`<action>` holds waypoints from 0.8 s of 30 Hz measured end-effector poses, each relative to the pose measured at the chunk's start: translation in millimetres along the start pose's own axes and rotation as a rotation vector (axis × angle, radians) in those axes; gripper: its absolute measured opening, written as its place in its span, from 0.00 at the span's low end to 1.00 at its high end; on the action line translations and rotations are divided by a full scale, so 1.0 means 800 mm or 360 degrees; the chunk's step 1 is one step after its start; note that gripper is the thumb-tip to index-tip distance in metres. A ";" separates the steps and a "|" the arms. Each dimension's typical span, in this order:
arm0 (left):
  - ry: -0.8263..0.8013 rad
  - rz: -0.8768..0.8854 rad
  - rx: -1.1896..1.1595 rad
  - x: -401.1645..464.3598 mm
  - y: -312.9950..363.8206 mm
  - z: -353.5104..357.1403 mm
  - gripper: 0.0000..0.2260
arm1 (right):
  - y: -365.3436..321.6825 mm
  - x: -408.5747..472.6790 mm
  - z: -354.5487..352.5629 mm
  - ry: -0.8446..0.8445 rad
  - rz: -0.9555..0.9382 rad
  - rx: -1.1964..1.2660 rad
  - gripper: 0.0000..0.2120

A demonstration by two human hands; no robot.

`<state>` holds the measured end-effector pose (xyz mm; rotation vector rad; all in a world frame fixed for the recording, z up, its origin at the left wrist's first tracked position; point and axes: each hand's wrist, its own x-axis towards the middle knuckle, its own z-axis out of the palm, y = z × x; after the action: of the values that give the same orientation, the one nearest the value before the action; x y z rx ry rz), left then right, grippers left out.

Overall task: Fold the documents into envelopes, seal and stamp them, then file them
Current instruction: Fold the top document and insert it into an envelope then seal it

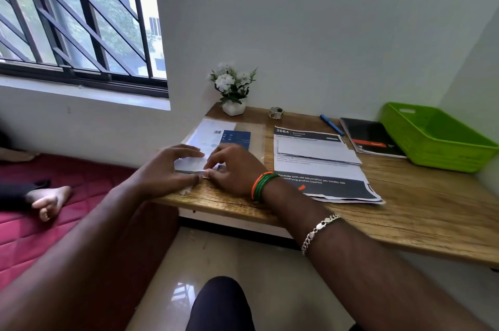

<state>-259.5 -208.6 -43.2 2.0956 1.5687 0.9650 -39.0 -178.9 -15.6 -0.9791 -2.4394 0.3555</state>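
A wooden surface (351, 211) stands in a white-walled corner beside a barred window (81, 20). At its near left edge both hands work a folded document (193, 163) lying on a clear sleeve (256, 139). The left hand (164, 168) presses it flat with straight fingers; the right hand (232, 166) pinches its near corner. So close to the edge, the paper could slip off, or crease crookedly. More documents (318, 157) and a green basket (437, 139) lie to the right.
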 end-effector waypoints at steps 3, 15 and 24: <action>0.0028 -0.0002 -0.0023 -0.003 0.003 -0.001 0.27 | -0.001 0.003 0.004 0.0059 0.0157 0.0156 0.08; 0.0105 -0.0070 -0.0240 -0.007 0.003 -0.008 0.48 | -0.015 -0.001 -0.007 0.0246 0.0177 0.0358 0.06; 0.0284 -0.0060 -0.0210 -0.020 0.000 -0.009 0.34 | -0.017 -0.015 -0.008 0.0201 0.0244 0.0447 0.09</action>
<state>-266.8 -224.4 -43.1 1.9290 1.5748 1.2361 -36.3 -196.6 -8.2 -1.0317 -2.1356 0.6489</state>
